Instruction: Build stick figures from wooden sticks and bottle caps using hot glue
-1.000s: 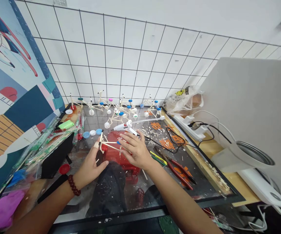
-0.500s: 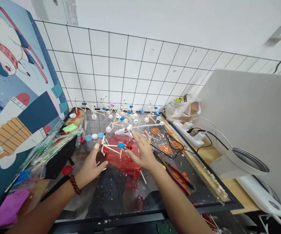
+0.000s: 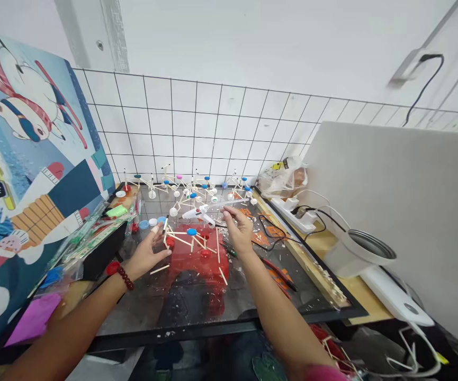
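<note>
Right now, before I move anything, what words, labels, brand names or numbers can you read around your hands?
No words or numbers can be read.
Yellow label on the plastic bag: too small to read.
Hot glue gun: no legible marking.
Green-printed plastic packets: print too blurred to read.

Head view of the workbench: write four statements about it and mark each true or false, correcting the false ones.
1. The left hand wears a beaded bracelet. True.
2. The right hand grips the white hot glue gun. False: its fingers are spread, not wrapped around the gun.
3. Red-handled pliers lie to the right of the right hand. True.
4. The power strip sits beside the blue bottle caps. False: the strip is at the far right, the caps near the left hand.
</note>
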The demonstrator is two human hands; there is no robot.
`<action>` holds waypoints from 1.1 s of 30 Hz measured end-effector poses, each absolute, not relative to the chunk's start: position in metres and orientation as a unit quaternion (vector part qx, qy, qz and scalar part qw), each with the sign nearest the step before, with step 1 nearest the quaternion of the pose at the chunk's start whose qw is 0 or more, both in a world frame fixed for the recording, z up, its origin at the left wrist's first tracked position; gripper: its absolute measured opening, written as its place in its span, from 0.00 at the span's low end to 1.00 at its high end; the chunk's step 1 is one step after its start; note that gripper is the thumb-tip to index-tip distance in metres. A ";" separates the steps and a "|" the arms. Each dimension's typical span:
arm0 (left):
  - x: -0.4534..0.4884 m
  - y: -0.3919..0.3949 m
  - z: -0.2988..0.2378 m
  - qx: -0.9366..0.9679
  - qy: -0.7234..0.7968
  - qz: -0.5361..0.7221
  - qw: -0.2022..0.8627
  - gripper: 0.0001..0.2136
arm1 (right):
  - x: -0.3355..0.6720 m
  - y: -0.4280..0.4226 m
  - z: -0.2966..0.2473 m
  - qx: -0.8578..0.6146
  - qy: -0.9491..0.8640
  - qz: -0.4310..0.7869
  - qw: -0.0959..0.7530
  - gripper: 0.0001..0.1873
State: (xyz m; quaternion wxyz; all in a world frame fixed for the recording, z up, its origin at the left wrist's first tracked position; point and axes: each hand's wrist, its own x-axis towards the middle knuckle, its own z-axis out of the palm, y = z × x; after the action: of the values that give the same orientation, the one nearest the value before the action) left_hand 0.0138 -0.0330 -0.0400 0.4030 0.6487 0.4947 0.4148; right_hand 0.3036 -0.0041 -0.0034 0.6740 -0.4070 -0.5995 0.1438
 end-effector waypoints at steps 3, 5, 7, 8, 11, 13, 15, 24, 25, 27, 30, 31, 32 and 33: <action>0.011 -0.029 -0.042 0.638 0.496 0.420 0.413 0.47 | 0.300 -0.002 -0.007 -0.396 -0.585 0.179 0.684 0.13; 0.011 -0.029 -0.042 0.642 0.494 0.418 0.411 0.45 | 0.299 -0.001 -0.007 -0.395 -0.582 0.191 0.684 0.13; 0.011 -0.031 -0.041 0.650 0.495 0.409 0.406 0.41 | 0.299 -0.001 -0.007 -0.400 -0.578 0.202 0.681 0.14; 0.011 -0.032 -0.041 0.653 0.496 0.407 0.403 0.39 | 0.299 -0.001 -0.007 -0.404 -0.575 0.209 0.680 0.14; 0.013 -0.036 -0.038 0.654 0.492 0.412 0.401 0.36 | 0.299 0.001 -0.009 -0.416 -0.563 0.226 0.677 0.16; 0.014 -0.038 -0.037 0.652 0.484 0.419 0.407 0.34 | 0.299 0.003 -0.011 -0.419 -0.563 0.230 0.674 0.17; 0.016 -0.040 -0.035 0.646 0.478 0.421 0.420 0.32 | 0.299 0.003 -0.013 -0.418 -0.567 0.231 0.671 0.18; 0.016 -0.044 -0.029 0.625 0.442 0.412 0.494 0.29 | 0.302 0.006 -0.015 -0.409 -0.559 0.252 0.676 0.17; 0.016 -0.045 -0.028 0.624 0.442 0.407 0.500 0.29 | 0.303 0.007 -0.015 -0.409 -0.557 0.253 0.677 0.17; 0.014 -0.047 -0.025 0.619 0.450 0.398 0.506 0.30 | 0.305 0.008 -0.015 -0.409 -0.554 0.254 0.679 0.16; 0.013 -0.049 -0.022 0.615 0.470 0.386 0.501 0.32 | 0.310 0.010 -0.014 -0.411 -0.551 0.254 0.681 0.16; 0.013 -0.050 -0.021 0.616 0.475 0.384 0.498 0.32 | 0.312 0.011 -0.014 -0.411 -0.551 0.254 0.680 0.16; 0.013 -0.050 -0.020 0.618 0.479 0.381 0.494 0.33 | 0.313 0.011 -0.014 -0.411 -0.552 0.254 0.679 0.16; 0.014 -0.050 -0.019 0.621 0.480 0.378 0.490 0.33 | 0.314 0.011 -0.013 -0.411 -0.555 0.255 0.677 0.16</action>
State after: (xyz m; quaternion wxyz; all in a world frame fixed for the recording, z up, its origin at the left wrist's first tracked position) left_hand 0.0137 -0.0503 -0.0190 0.4902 0.6212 0.4803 0.3784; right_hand 0.3137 0.0111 -0.0133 0.6767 -0.4109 -0.5551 0.2551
